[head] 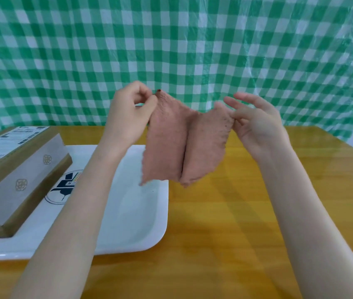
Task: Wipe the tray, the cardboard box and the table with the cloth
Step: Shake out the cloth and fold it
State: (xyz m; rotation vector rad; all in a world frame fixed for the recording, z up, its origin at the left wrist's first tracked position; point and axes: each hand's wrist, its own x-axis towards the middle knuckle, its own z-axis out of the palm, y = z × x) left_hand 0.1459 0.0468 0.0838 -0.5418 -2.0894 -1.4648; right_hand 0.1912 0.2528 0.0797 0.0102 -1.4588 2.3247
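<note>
The left hand (131,113) pinches one top corner of the pink cloth (177,147), the right hand (255,121) pinches the other, and it sags between them. Below the grips lie the white tray (132,212) and table (236,212); the cardboard box (9,169) sits in the tray, lower left

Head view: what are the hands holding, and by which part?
The cloth, up in the air. The left hand pinches its top left corner, the right hand its top right corner; the rest hangs free.
</note>
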